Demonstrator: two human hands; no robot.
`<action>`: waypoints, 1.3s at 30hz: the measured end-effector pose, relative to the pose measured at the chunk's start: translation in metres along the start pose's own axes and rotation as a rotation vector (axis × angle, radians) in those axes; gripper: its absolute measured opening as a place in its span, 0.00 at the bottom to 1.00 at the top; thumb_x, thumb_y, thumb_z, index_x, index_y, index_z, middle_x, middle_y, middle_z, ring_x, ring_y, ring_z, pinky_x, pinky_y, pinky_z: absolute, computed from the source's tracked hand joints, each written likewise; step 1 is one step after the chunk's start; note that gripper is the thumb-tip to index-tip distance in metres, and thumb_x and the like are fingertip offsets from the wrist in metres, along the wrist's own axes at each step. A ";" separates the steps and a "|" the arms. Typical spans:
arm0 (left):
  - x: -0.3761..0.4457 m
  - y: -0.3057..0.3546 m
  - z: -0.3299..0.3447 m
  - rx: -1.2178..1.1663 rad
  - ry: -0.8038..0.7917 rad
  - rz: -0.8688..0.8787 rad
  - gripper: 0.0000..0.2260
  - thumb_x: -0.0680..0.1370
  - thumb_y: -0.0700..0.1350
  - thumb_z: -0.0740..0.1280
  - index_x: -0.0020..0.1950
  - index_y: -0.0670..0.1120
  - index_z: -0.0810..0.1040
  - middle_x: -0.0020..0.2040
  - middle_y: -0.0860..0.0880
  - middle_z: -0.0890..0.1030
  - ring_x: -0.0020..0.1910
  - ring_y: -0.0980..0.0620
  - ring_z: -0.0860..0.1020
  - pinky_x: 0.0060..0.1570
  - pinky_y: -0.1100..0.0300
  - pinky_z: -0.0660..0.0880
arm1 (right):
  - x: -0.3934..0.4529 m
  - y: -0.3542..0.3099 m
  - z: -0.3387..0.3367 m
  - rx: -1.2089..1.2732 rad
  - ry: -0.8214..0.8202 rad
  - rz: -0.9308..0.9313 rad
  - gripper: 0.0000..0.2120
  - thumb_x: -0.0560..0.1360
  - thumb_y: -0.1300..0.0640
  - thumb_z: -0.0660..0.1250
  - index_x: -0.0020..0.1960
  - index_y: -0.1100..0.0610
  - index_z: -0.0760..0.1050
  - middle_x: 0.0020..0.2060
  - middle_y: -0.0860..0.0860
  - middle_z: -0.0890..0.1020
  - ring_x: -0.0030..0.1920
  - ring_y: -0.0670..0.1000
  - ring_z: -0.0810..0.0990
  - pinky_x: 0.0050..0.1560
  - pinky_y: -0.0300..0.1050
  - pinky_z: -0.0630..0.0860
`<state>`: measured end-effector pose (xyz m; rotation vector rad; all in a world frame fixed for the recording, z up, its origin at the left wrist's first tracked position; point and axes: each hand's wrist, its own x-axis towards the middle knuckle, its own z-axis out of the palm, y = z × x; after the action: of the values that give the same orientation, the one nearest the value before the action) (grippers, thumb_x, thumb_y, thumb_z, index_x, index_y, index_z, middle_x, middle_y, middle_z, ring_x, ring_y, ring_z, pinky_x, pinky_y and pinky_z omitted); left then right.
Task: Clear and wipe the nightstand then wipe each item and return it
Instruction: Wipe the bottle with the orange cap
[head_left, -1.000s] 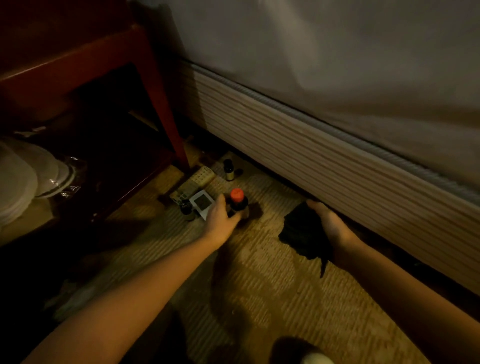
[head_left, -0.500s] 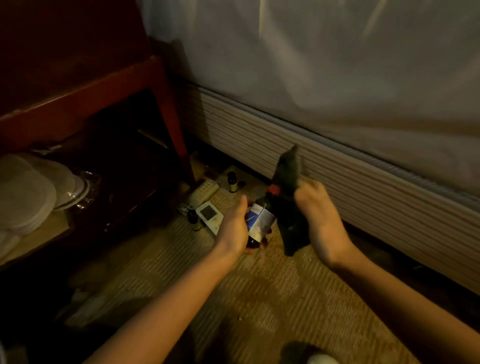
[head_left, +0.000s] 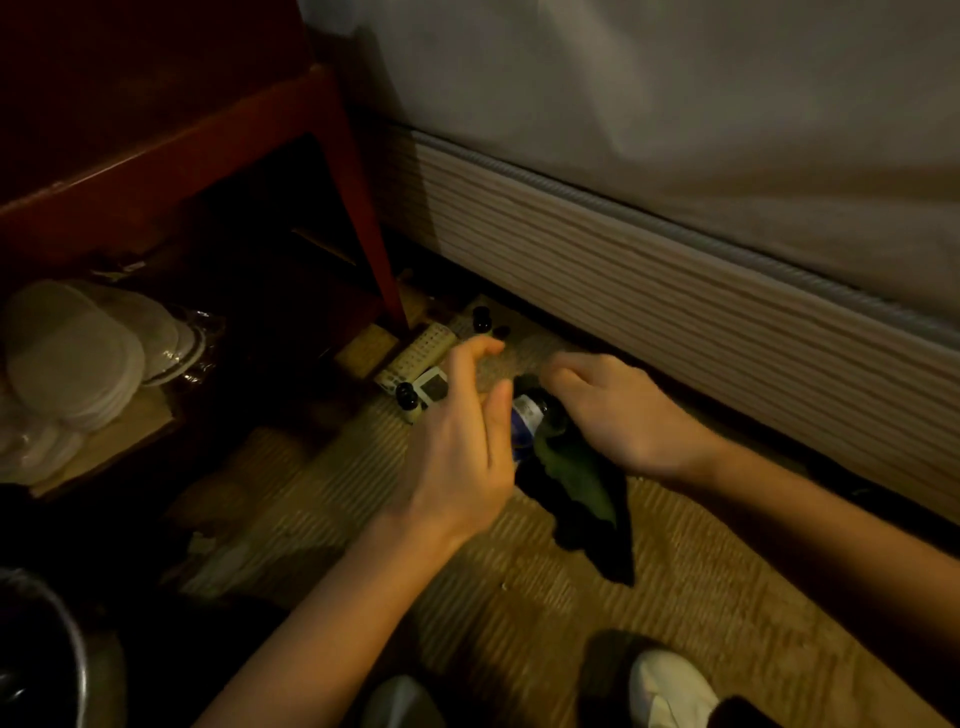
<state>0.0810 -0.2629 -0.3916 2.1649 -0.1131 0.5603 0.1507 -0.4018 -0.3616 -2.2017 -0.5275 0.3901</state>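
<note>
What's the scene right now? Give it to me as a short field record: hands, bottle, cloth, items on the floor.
left hand: fingers loosely spread, thumb beside the bottle; a grip cannot be told
right hand: over the bottle's top, with the cloth beneath it
bottle: dark, blue and white label, between the hands
cloth: dark, hangs toward the carpet
floor items: remote control, small white display, two small dark bottles, all by the red nightstand leg
</note>
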 end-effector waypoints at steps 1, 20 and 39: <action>-0.003 -0.002 -0.001 0.072 -0.028 0.061 0.16 0.81 0.51 0.50 0.64 0.46 0.64 0.25 0.56 0.66 0.22 0.55 0.68 0.22 0.70 0.59 | 0.000 -0.005 -0.004 0.056 -0.027 0.096 0.15 0.81 0.52 0.54 0.46 0.58 0.76 0.45 0.53 0.79 0.48 0.53 0.78 0.51 0.50 0.73; 0.000 0.011 -0.019 0.244 -0.184 0.236 0.24 0.81 0.48 0.50 0.76 0.47 0.52 0.24 0.58 0.66 0.18 0.58 0.63 0.19 0.69 0.61 | -0.011 -0.002 0.009 0.140 -0.075 0.219 0.16 0.79 0.54 0.56 0.34 0.56 0.70 0.34 0.52 0.75 0.34 0.48 0.73 0.36 0.44 0.69; 0.027 0.047 -0.036 -0.216 -0.161 -0.274 0.17 0.82 0.49 0.53 0.70 0.55 0.64 0.29 0.53 0.75 0.24 0.58 0.72 0.23 0.62 0.67 | -0.024 -0.018 0.004 0.184 0.426 -0.292 0.14 0.77 0.54 0.56 0.32 0.51 0.65 0.26 0.46 0.68 0.29 0.40 0.67 0.31 0.36 0.64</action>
<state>0.0792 -0.2603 -0.3270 1.9689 0.0354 0.2064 0.1236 -0.4006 -0.3476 -1.9173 -0.5403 -0.1777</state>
